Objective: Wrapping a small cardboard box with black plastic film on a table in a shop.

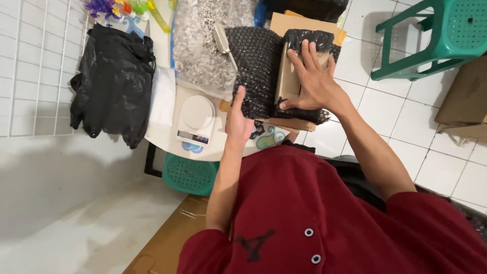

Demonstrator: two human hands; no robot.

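My right hand (313, 81) lies spread, palm down, on the box (288, 76), fingers pointing to 12 o'clock and the thumb hooked along its lower edge. The box sits at the table's (165, 104) 2 o'clock side, on a flat piece of cardboard (299, 24). My left hand (238, 117) grips the lower edge of the black wrap (256, 66), thumb on top and fingers curled under it, just at 9 o'clock of the box.

To do this fold well, I judge I should keep the right palm pressing so the box does not slide, pull the wrap taut with the left, and bring it over square to the box edge so no slack bunches at the corners.

Around: a white scale (195, 119) at 8 o'clock of my left hand, close by and likely to be knocked by my elbow. Clear wrap (203, 45) lies at 11 o'clock, touching the black sheet, with a tape cutter (222, 39) on it. A black bag (112, 76) hangs at 9 o'clock, well apart. A green stool (436, 35) stands at 2 o'clock.
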